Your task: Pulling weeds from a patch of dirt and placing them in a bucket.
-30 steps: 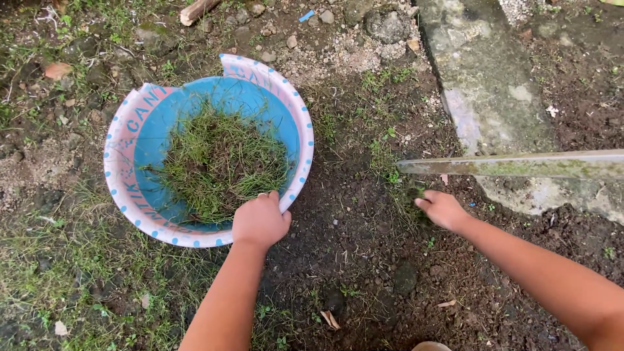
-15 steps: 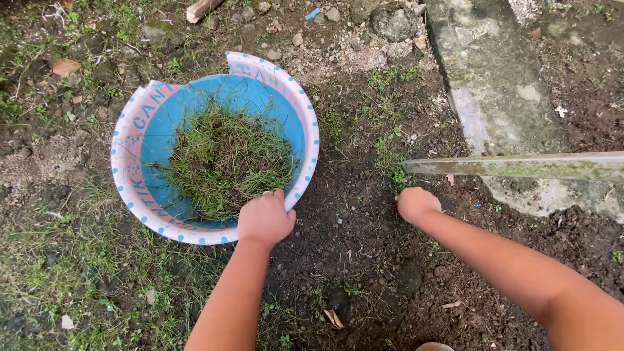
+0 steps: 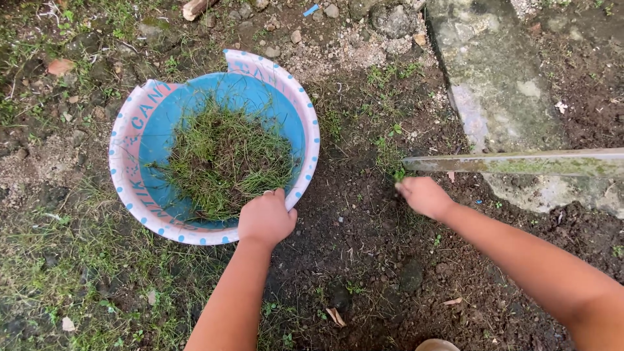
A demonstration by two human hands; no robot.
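Right hand [image 3: 424, 195] moved left to the small weed [image 3: 398, 174] and closed on it, left hand [image 3: 265, 218] still gripping blue basin [image 3: 136, 127] rim, pulled grass [image 3: 224, 159] inside.

Two bare forearms come up from the lower edge of the view; neither shows a sleeve, a cuff, a watch, a band or a glove anywhere along its visible length; the left hand [image 3: 265, 218] is bare, with short plain fingernails on the fingertips that show; the right hand [image 3: 424, 196] is also bare, with no ring to be seen, and its fingers are mostly hidden from this angle; the right forearm looks thicker toward the lower right corner, where it runs out of view; no clothing enters the picture at either arm.
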